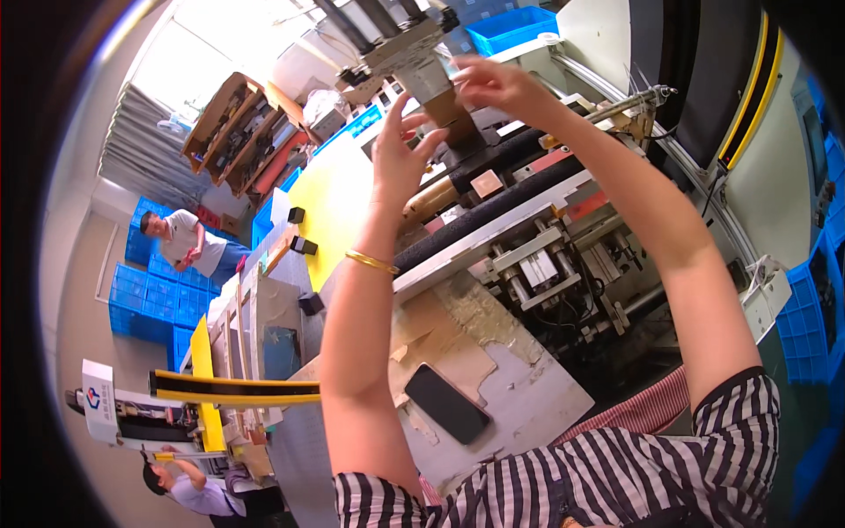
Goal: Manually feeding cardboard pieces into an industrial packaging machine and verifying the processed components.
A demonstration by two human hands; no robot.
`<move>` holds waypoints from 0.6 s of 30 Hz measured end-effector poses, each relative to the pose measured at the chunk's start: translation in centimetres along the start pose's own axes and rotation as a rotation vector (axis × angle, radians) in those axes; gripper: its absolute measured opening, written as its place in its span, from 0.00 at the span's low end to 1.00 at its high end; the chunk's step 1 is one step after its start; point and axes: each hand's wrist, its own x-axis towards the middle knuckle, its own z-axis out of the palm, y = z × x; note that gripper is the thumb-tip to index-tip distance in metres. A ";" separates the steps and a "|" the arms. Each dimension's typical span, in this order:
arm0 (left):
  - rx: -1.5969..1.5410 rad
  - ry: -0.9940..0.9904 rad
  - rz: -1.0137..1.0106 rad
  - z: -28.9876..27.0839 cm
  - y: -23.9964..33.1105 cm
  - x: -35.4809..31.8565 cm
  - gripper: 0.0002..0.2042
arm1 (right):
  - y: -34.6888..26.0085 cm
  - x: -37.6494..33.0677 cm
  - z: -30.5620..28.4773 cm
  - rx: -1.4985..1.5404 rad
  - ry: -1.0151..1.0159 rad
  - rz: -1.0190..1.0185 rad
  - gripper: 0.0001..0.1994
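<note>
Both my arms reach up and forward to a machine. My left hand (402, 157) is open, thumb and fingers apart, just left of a brown box-shaped block (447, 116). That block stands under the machine's grey metal press head (422, 75). At the block's right is my right hand (500, 90), slightly blurred, its fingers bent and apart with nothing visible in them. Whether any fingertip touches the block I cannot tell. Below the hands run black rollers (493, 201), with a small pale square block (486, 183) beside them.
A dark phone (447, 403) lies on the worn board (537, 400) before me. Yellow sheet material (330, 207) spreads at the left. A yellow-black bar (238, 387) juts out at lower left. Blue crates (150, 295) and two other people are further left; a blue bin (510, 31) sits behind.
</note>
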 end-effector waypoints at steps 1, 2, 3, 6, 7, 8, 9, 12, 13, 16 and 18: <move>0.081 0.091 0.039 0.0 1.4 -1.4 0.39 | -1.2 -1.7 1.1 0.000 0.108 0.010 0.24; 0.030 0.107 -0.020 0.0 2.5 -3.2 0.39 | -3.1 -3.4 1.8 -0.005 0.221 0.015 0.20; -0.013 0.135 -0.085 -0.8 3.6 -5.6 0.38 | -5.2 -5.0 3.0 -0.003 0.329 0.018 0.19; -0.064 -0.066 -0.059 -4.4 4.3 -15.7 0.30 | -8.9 -16.4 12.0 -0.116 -0.095 -0.013 0.10; -0.044 -0.065 0.055 -5.5 4.7 -19.1 0.25 | -10.4 -19.5 14.0 0.037 -0.394 0.115 0.09; 0.001 -0.007 0.010 -7.4 5.1 -23.0 0.25 | -10.7 -23.0 16.4 0.091 -0.541 0.077 0.09; -0.082 -0.035 -0.131 -9.2 5.3 -26.8 0.20 | -12.2 -25.8 18.6 0.119 -0.629 0.048 0.10; -0.160 0.186 -0.455 -15.4 5.4 -39.0 0.11 | -17.2 -30.4 23.5 0.286 -0.882 0.179 0.10; -0.172 0.299 -0.590 -17.6 5.3 -43.7 0.10 | -18.5 -31.5 25.0 0.308 -0.927 0.202 0.10; -0.041 0.761 -0.807 -23.7 2.5 -62.2 0.08 | -21.7 -33.4 31.1 0.319 -1.101 0.156 0.11; 0.129 1.031 -1.039 -26.9 2.2 -77.1 0.08 | -23.8 -34.2 35.7 0.339 -1.239 0.172 0.12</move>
